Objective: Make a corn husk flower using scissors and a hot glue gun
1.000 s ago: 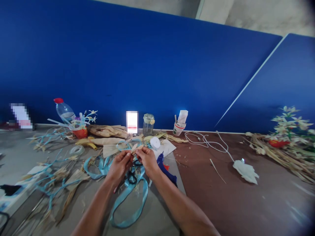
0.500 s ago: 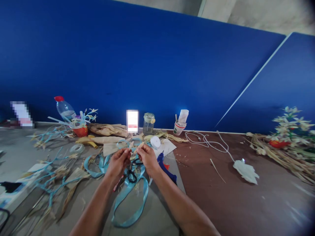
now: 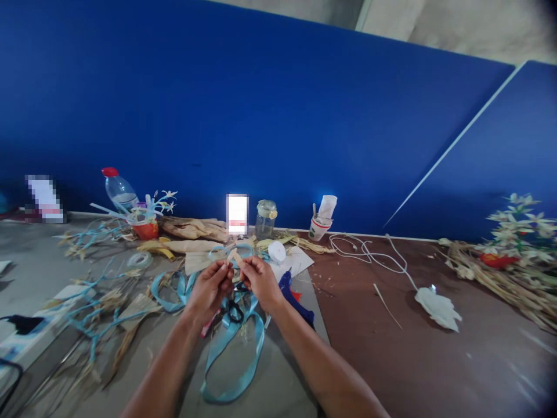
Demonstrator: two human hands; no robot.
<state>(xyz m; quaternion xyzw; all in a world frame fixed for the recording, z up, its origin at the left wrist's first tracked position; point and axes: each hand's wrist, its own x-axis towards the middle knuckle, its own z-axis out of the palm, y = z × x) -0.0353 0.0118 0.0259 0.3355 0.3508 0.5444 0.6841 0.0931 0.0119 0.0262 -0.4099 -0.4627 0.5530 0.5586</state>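
My left hand (image 3: 212, 285) and my right hand (image 3: 261, 283) meet above the middle of the table, both pinched closed. Between their fingertips are small pale pieces (image 3: 235, 256) that look like dried husk. The pieces touch or overlap; the fingers hide their lower ends. Below the hands lie black-handled scissors (image 3: 235, 312), partly covered, on a light blue ribbon (image 3: 232, 395) that loops toward me. A blue glue gun (image 3: 285, 287) lies beside my right wrist, partly behind the forearm.
Blue-wrapped stems (image 3: 93, 337) and a power strip (image 3: 28, 342) lie left. A bottle (image 3: 119, 191), a jar (image 3: 265, 220) and a paper cup (image 3: 319, 228) stand along the blue partition (image 3: 270, 104). White cable (image 3: 369, 255) and dried stalks (image 3: 500, 278) lie right.
The pale pieces at my fingertips were apart and now meet. My hands have drawn slightly closer together. The whole view has shifted a little.
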